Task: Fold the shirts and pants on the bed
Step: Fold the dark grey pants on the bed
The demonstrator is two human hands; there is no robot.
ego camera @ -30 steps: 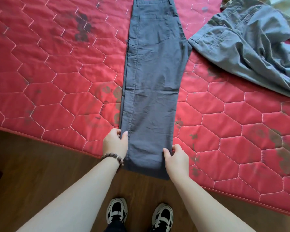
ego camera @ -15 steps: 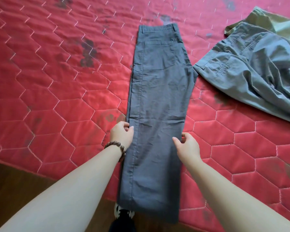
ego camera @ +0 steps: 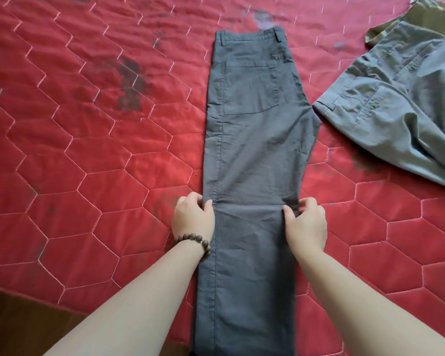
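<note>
Dark grey pants (ego camera: 252, 140) lie lengthwise on the red quilted bed (ego camera: 88, 150), legs stacked, waistband far from me. My left hand (ego camera: 192, 218) and right hand (ego camera: 306, 224) each pinch a side edge at mid-leg, grip grasping cloth. Lighter grey pants (ego camera: 401, 104) lie crumpled at the right.

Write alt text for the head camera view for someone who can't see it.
Two bare hands, left hand and right hand, pinch opposite edges of dark grey trousers laid lengthwise, legs together, on a red quilted bed cover. A crumpled pair of lighter grey-green trousers lies to the right.
</note>
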